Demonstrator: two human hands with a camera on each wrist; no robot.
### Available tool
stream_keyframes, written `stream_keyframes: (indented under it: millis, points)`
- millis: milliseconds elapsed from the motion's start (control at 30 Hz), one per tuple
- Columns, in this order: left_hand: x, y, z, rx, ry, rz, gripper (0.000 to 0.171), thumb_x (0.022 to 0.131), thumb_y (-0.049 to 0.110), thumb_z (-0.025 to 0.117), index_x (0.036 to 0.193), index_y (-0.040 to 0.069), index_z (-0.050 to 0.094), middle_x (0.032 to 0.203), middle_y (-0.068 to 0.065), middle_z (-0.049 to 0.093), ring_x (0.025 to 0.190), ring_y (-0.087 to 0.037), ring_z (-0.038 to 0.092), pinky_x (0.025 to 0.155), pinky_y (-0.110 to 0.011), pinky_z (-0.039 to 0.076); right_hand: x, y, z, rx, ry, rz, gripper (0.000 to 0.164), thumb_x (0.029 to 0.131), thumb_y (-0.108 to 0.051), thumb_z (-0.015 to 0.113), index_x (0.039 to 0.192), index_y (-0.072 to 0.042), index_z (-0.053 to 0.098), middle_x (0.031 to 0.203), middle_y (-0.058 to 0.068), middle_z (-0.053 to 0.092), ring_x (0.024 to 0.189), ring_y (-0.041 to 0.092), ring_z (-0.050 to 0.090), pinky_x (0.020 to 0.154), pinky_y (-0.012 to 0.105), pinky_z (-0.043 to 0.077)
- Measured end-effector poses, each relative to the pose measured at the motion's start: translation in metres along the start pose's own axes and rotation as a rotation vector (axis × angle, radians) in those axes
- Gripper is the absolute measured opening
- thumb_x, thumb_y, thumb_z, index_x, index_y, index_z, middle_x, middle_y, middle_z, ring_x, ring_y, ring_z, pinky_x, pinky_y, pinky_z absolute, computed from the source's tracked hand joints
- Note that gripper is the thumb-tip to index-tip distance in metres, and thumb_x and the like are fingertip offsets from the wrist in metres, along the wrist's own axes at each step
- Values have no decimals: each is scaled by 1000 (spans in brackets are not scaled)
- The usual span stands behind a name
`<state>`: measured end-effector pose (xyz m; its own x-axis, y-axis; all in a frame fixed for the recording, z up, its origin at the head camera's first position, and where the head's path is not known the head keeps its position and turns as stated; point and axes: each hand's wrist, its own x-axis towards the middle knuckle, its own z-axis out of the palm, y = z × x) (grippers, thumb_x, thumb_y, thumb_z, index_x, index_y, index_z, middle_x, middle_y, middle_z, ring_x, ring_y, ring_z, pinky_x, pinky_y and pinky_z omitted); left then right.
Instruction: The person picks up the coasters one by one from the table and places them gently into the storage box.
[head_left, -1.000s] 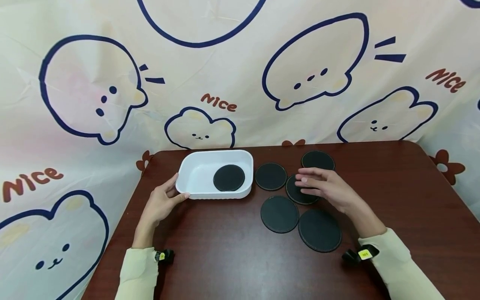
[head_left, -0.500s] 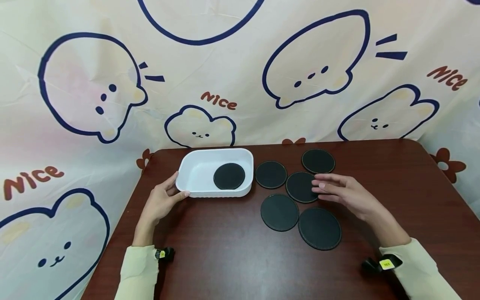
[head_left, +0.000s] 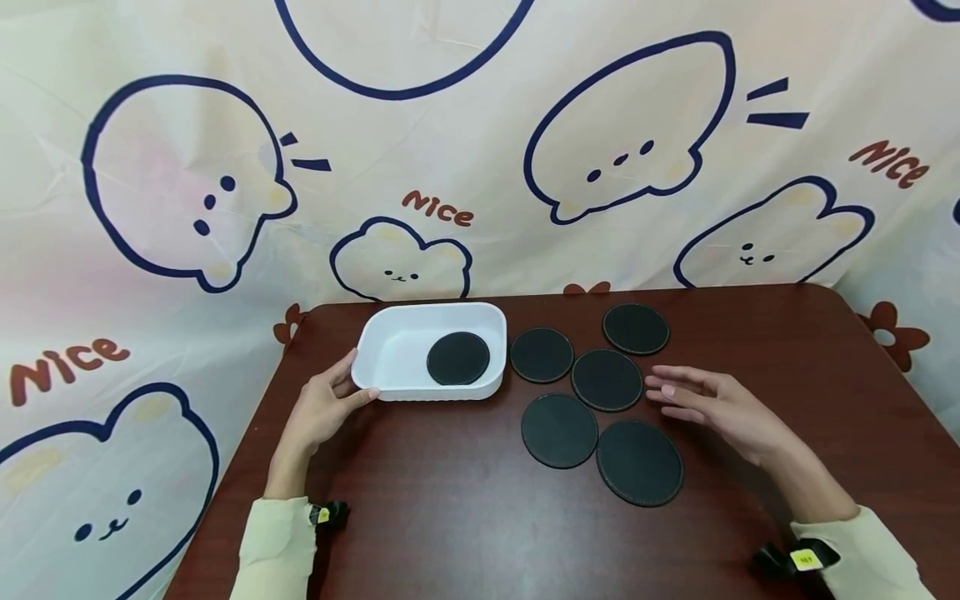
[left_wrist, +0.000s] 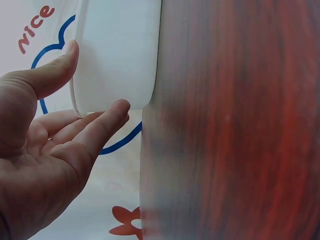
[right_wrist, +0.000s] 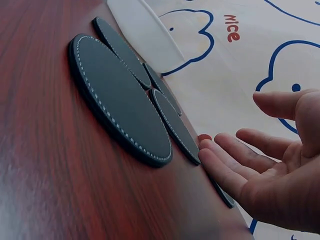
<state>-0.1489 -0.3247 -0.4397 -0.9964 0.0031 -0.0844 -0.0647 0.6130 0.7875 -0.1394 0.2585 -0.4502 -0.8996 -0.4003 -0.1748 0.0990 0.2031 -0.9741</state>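
Note:
My left hand [head_left: 321,408] grips the left end of a white plastic tray [head_left: 397,390], thumb at the near corner and fingers at the end wall. The left wrist view shows the same tray [left_wrist: 117,60] between thumb and fingers. Inside it, toward the right, lies a round black coaster [head_left: 458,358]. Beside the tray, several more coasters lie flat, among them a middle one [head_left: 607,380] and a larger near one [head_left: 640,463]. My right hand [head_left: 723,408] holds nothing, its fingers extended just right of the middle coaster. Pale stitching rims the large coaster [right_wrist: 120,100] in the right wrist view.
The dark brown wooden table [head_left: 450,517] ends at a cartoon-printed cloth [head_left: 480,150] behind it. One coaster [head_left: 636,328] lies near the back edge, another [head_left: 542,355] close to the tray's right side. Black cameras are strapped to both wrists.
My right hand has drawn back to the right and toward me, uncovering the middle coaster. The left hand, tray and coasters stay in place.

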Motion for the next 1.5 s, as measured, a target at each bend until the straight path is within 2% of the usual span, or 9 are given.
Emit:
stream_keyframes:
  millis: [200, 400, 533, 700, 900, 1000, 1100, 1200, 1500]
  points:
    - [-1, -2, 0, 9, 3, 3, 90, 100, 21, 79, 171, 10, 25, 170, -24, 38, 146, -41, 54, 108, -49, 51, -9, 1, 0, -154, 8, -39, 59, 114, -30, 56, 163, 1, 42, 163, 27, 49, 131, -9, 61, 100, 12, 53]
    - [-1, -2, 0, 16, 7, 4, 90, 100, 21, 80, 171, 11, 25, 170, -24, 37, 147, -41, 53, 109, -49, 50, -15, 0, 5, -366, 13, -65, 56, 113, -33, 56, 163, -7, 46, 162, 20, 53, 150, 26, 52, 99, 4, 44]
    - [-1, -2, 1, 23, 7, 5, 90, 100, 21, 79, 171, 10, 25, 170, -25, 38, 147, -42, 53, 109, -50, 50, -16, -1, 8, -387, -3, -93, 57, 113, -31, 58, 162, -6, 45, 164, 21, 51, 150, 24, 51, 101, 5, 44]
    - [0, -2, 1, 30, 9, 7, 90, 100, 21, 79, 171, 10, 25, 170, -25, 37, 146, -42, 54, 109, -51, 50, -19, 1, 12, -390, -9, -117, 59, 112, -31, 61, 163, -7, 45, 165, 21, 49, 152, 40, 47, 101, 6, 44]
    - [0, -1, 1, 38, 9, 13, 90, 100, 20, 80, 170, 9, 26, 169, -26, 38, 146, -42, 53, 109, -51, 50, -26, 13, 17, -492, 13, -123, 62, 108, -37, 66, 162, -13, 48, 166, 17, 49, 152, 5, 44, 105, 5, 40]
    - [0, -2, 1, 37, 9, 12, 90, 100, 21, 80, 171, 9, 25, 169, -25, 37, 146, -42, 54, 109, -50, 50, -28, 15, 22, -586, 24, -120, 64, 105, -42, 69, 161, -17, 50, 165, 15, 51, 153, 18, 48, 108, 15, 46]
    - [-1, -2, 0, 31, 11, 12, 90, 100, 21, 79, 171, 9, 25, 169, -25, 38, 146, -42, 54, 108, -50, 51, -28, 14, 26, -653, 26, -134, 70, 102, -45, 73, 162, -17, 50, 164, 16, 53, 151, 41, 51, 113, 39, 54]
    - [-2, -2, 0, 26, 12, 14, 89, 100, 20, 79, 171, 9, 26, 169, -25, 38, 145, -42, 55, 108, -51, 51, -28, 13, 31, -696, 24, -146, 75, 99, -47, 76, 162, -16, 50, 164, 19, 52, 151, 45, 50, 112, 60, 52]
    - [-2, -2, 0, 31, 13, 22, 89, 100, 19, 79, 170, 7, 26, 169, -25, 38, 145, -42, 55, 108, -51, 51, -29, 13, 44, -805, 32, -179, 78, 88, -29, 90, 156, -12, 56, 162, 28, 49, 146, 49, 54, 107, 66, 52]
